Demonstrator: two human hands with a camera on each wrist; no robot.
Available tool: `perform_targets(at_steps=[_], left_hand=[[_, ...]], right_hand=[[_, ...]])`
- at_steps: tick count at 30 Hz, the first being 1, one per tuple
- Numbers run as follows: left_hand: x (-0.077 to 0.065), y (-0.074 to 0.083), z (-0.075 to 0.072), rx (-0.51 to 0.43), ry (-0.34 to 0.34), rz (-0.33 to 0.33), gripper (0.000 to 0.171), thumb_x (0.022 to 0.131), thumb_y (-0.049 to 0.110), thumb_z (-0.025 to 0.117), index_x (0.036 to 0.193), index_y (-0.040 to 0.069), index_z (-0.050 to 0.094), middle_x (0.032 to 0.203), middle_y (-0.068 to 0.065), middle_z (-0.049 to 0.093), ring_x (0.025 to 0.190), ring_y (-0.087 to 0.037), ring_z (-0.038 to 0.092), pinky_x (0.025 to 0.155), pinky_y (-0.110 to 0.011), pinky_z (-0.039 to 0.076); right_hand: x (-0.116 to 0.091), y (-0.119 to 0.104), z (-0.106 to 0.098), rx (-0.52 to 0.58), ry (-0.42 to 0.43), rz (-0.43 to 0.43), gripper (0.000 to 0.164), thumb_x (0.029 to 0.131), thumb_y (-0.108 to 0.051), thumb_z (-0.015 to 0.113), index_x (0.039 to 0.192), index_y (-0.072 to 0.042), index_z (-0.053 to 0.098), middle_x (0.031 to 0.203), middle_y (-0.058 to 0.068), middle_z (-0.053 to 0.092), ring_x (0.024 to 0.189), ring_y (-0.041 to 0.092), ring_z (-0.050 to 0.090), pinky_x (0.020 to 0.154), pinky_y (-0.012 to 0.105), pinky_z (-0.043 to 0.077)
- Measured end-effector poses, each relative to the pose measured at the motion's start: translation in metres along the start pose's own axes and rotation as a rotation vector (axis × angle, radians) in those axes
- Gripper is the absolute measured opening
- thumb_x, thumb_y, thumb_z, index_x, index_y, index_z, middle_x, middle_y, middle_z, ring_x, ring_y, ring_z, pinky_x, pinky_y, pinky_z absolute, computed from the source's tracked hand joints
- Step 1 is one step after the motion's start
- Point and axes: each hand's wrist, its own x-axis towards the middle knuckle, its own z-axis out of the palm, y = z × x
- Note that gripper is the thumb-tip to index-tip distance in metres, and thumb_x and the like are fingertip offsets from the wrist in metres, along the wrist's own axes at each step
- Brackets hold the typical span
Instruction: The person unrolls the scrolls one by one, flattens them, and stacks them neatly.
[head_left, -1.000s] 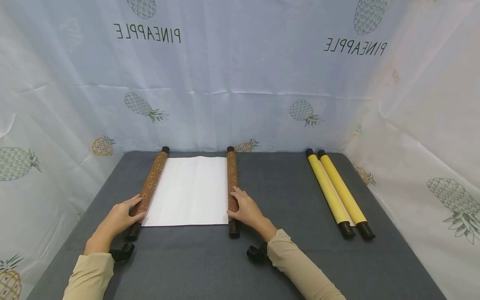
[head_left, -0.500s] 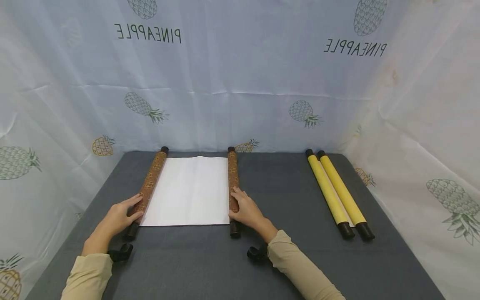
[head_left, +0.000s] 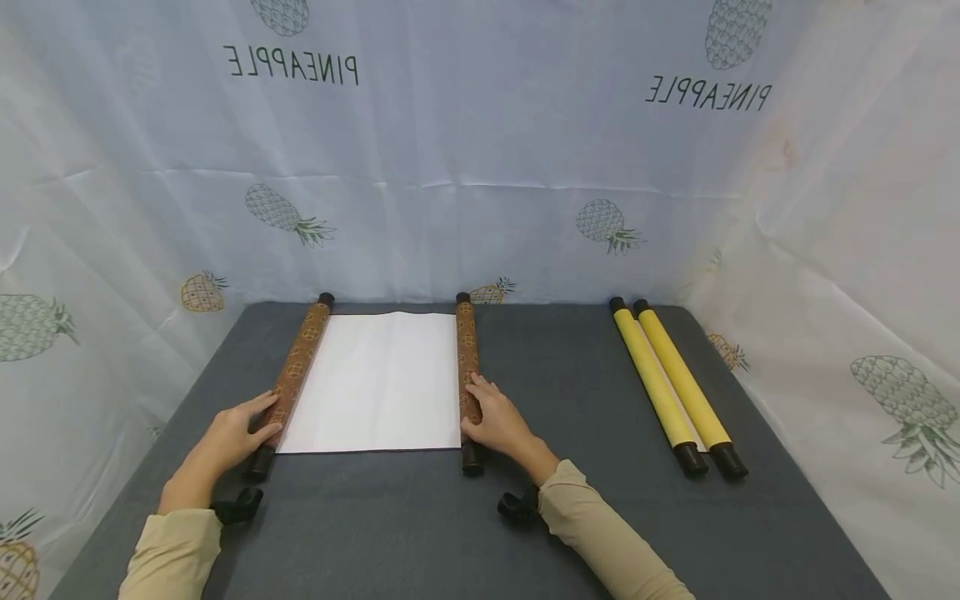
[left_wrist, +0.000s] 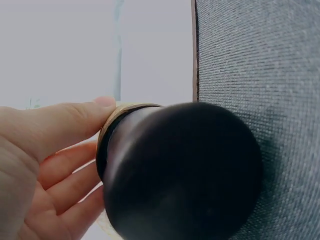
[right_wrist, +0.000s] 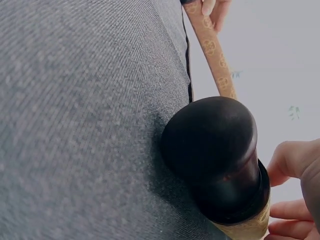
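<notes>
A brown patterned scroll lies partly unrolled, its white sheet point(head_left: 371, 383) flat between two rollers with dark knobs. My left hand point(head_left: 225, 446) grips the near end of the left roller point(head_left: 302, 354), thumb on its inner side and fingers on its outer side. Around the right roller point(head_left: 467, 342), close to its near end, my right hand point(head_left: 498, 421) has its thumb and fingers. The left wrist view shows a large black knob point(left_wrist: 185, 170) beside the left thumb. In the right wrist view, a dark knob point(right_wrist: 212, 140) stands out in front of the right fingers.
A second scroll with two yellow rollers point(head_left: 686, 379) lies on the right side of the grey tabletop point(head_left: 555, 358). White curtains point(head_left: 465, 142) printed with pineapples hang behind the table and at both sides.
The left hand and left roller have shifted slightly to the left. The right roller and hand have moved a little to the right, so the white sheet between them shows wider.
</notes>
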Motion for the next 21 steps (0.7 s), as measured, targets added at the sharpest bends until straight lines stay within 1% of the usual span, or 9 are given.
perform_targets(at_steps=[8,11,16,17,19,20,21], left_hand=[[-0.0025,-0.0029,0.0003,-0.014,0.026,0.047,0.051,0.083,0.006,0.069,0.128,-0.013,0.054,0.134,-0.037,0.049,0.115,-0.056,0.052,0.088,-0.063,0.048],[-0.0039,-0.0037,0.0008,-0.015,0.050,0.069,0.047,0.083,0.002,0.068,0.125,-0.014,0.056,0.133,-0.036,0.051,0.114,-0.055,0.054,0.087,-0.062,0.049],[-0.0045,-0.0046,0.0005,-0.017,0.066,0.086,0.044,0.082,-0.001,0.067,0.123,-0.014,0.057,0.132,-0.036,0.052,0.112,-0.054,0.056,0.084,-0.060,0.051],[-0.0046,-0.0046,0.0004,-0.020,0.064,0.082,0.044,0.082,-0.002,0.066,0.124,-0.014,0.057,0.132,-0.036,0.052,0.110,-0.052,0.059,0.081,-0.057,0.052],[-0.0051,-0.0047,0.0003,-0.014,0.073,0.083,0.043,0.082,-0.003,0.066,0.123,-0.013,0.058,0.131,-0.035,0.053,0.093,-0.042,0.066,0.071,-0.046,0.053],[-0.0054,-0.0046,0.0001,-0.013,0.073,0.081,0.043,0.082,-0.004,0.066,0.123,-0.013,0.058,0.131,-0.035,0.053,0.084,-0.035,0.065,0.066,-0.039,0.051],[-0.0057,-0.0046,0.0001,-0.012,0.077,0.081,0.043,0.081,-0.004,0.065,0.123,-0.013,0.058,0.131,-0.035,0.054,0.082,-0.032,0.065,0.063,-0.035,0.047]], right_hand=[[0.0008,0.0002,0.0003,0.012,0.020,-0.016,0.055,0.081,-0.009,0.062,0.134,0.004,0.052,0.151,0.022,0.041,0.141,0.037,0.042,0.117,0.048,0.036],[0.0007,-0.0005,-0.0003,0.014,0.026,-0.023,0.055,0.081,-0.008,0.061,0.133,0.005,0.053,0.151,0.023,0.042,0.140,0.038,0.042,0.117,0.047,0.036],[0.0004,-0.0007,-0.0004,0.015,0.033,-0.028,0.054,0.080,-0.006,0.059,0.133,0.005,0.054,0.150,0.023,0.042,0.140,0.037,0.043,0.116,0.048,0.037],[0.0005,-0.0005,-0.0003,0.013,0.033,-0.029,0.054,0.080,-0.006,0.059,0.133,0.004,0.054,0.150,0.023,0.042,0.140,0.037,0.043,0.116,0.048,0.037],[0.0005,-0.0002,-0.0001,0.012,0.033,-0.030,0.054,0.079,-0.005,0.058,0.132,0.004,0.054,0.150,0.023,0.043,0.140,0.037,0.043,0.116,0.048,0.037],[0.0005,0.0000,0.0000,0.014,0.032,-0.029,0.054,0.080,-0.005,0.058,0.132,0.004,0.054,0.150,0.022,0.043,0.140,0.037,0.042,0.116,0.048,0.036],[0.0007,0.0002,0.0002,0.010,0.029,-0.027,0.053,0.080,-0.005,0.058,0.132,0.004,0.054,0.150,0.022,0.043,0.140,0.037,0.042,0.117,0.047,0.036]])
